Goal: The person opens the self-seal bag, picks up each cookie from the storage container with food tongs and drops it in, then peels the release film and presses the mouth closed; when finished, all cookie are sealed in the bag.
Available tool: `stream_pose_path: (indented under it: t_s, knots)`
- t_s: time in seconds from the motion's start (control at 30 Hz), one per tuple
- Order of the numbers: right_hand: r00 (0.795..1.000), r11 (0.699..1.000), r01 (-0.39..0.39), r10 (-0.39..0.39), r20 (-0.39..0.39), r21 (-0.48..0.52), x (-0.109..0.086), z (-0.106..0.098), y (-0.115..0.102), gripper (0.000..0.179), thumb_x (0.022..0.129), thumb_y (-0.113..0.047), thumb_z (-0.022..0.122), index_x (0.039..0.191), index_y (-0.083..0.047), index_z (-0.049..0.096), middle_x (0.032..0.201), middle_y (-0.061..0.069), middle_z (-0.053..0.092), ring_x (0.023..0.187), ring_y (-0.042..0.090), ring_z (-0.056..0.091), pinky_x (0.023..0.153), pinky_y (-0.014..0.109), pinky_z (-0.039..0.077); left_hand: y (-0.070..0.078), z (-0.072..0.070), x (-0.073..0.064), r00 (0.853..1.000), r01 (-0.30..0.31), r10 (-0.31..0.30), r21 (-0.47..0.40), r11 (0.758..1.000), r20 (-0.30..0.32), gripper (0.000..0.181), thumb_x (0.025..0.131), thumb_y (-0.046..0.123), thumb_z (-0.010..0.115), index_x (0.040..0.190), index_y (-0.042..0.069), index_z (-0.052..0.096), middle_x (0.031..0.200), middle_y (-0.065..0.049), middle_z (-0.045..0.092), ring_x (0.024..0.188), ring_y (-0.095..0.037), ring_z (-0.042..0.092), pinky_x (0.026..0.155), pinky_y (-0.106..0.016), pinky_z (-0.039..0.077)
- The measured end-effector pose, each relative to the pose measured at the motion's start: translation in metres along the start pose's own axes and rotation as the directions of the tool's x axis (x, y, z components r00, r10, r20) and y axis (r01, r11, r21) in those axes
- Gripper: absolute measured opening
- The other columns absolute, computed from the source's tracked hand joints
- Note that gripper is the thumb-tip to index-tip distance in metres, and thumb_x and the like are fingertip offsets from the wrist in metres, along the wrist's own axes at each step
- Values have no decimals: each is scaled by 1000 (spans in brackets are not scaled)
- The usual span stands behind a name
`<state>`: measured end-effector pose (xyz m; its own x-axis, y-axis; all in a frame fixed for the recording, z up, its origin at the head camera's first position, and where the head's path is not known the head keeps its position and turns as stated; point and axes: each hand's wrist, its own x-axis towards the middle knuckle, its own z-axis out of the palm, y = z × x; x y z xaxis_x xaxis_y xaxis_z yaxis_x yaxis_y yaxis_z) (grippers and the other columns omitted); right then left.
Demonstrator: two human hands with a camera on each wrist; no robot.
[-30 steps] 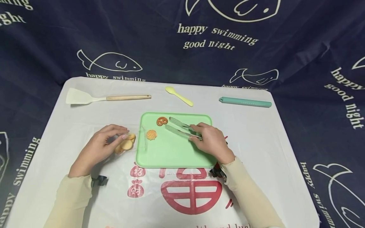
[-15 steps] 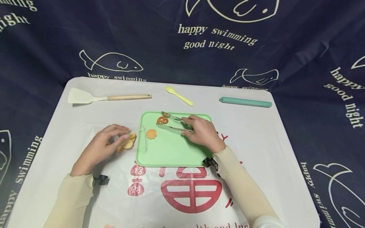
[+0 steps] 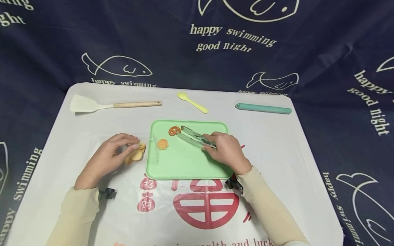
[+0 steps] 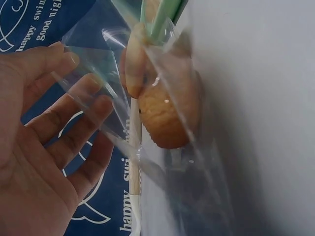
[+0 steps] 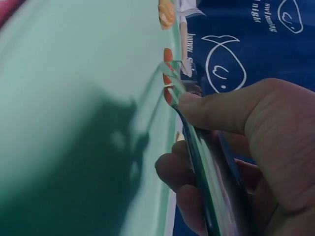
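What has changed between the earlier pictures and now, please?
The right hand moved the tongs left to either side of the pretzel cookie, then back right, their prongs now closer together. Both cookies and the left hand stayed put.

Wood-handled spatula (image 3: 118, 105), yellow spoon (image 3: 192, 103), teal stick (image 3: 263, 108)

A navy cloth (image 3: 172, 41) (white fish-printed) is hanging across the top; a white table (image 3: 289, 160) is filling the bottom centre.
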<state>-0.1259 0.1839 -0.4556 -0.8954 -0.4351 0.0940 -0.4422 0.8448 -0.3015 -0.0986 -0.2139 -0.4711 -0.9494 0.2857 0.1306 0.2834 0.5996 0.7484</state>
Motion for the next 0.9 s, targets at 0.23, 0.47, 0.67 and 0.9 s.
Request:
stream_pose_path:
  t_s: [0.23,0.47,0.67,0.9]
  knots:
    - [999,999,20,-19,-29,33,-1,-2,0,46,86,-32,83,128,-15,72,112,2,72,83,22,69,60,42,55,0,-2,0,1000,-16,16,0,1000,0,20,99,24,71,113,11,77,119,5,66,118,-21,59,104,-48,44]
    - [998,997,42,-39,-58,65,19,5,0,41,89,-30,81,127,-17,73,113,1,73,95,23,70,67,43,58,0,0,2,1000,-17,17,-4,1000,8,19,98,20,72,114,11,77,120,3,66,118,-22,59,105,-49,44]
    - [997,998,55,-54,-51,35,34,6,-4,37,90,-28,80,125,-17,74,111,2,74,88,21,70,61,40,56,-1,1,2,1000,-12,12,-6,1000,6,18,97,19,73,113,11,77,119,4,67,117,-21,59,103,-47,46]
    - [1000,999,22,-22,8,29,27,-6,-8,33,90,-24,80,122,-17,76,105,1,75,64,12,59,46,32,43,-3,-1,2,1000,-17,17,-4,1000,4,18,98,21,72,113,12,77,119,4,66,118,-22,59,104,-49,45]
